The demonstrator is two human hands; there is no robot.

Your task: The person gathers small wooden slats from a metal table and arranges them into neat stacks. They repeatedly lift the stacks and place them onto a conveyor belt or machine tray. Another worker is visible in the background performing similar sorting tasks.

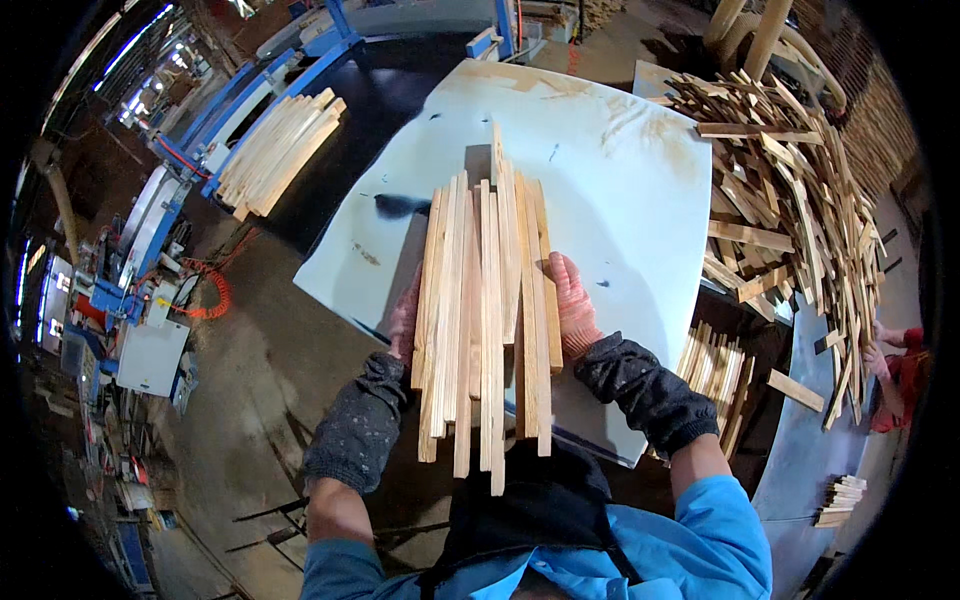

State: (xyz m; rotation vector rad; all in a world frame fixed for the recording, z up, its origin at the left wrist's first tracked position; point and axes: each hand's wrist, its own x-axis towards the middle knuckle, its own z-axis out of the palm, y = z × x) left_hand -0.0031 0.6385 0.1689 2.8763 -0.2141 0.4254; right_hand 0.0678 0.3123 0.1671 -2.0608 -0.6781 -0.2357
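Observation:
Between my two gloved hands is a bundle of wooden strips (488,300), long, pale and uneven at both ends. My left hand (404,318) presses on the bundle's left side, its fingers mostly hidden by the wood. On the opposite side my right hand (573,305) grips the outer strips, thumb up along the edge. The strips lie lengthwise, pointing away from me, their near ends jutting past the edge of a white tabletop (630,190). Whether the bundle rests on that top or is lifted just off it, I cannot tell.
A large heap of loose wood strips (790,200) fills the right side, with a person's hands (880,355) beside it. Stacked strips (715,375) stand below the tabletop's right edge. At far left, another stack (280,150) lies by a blue machine (150,235) with a coiled red hose (212,292).

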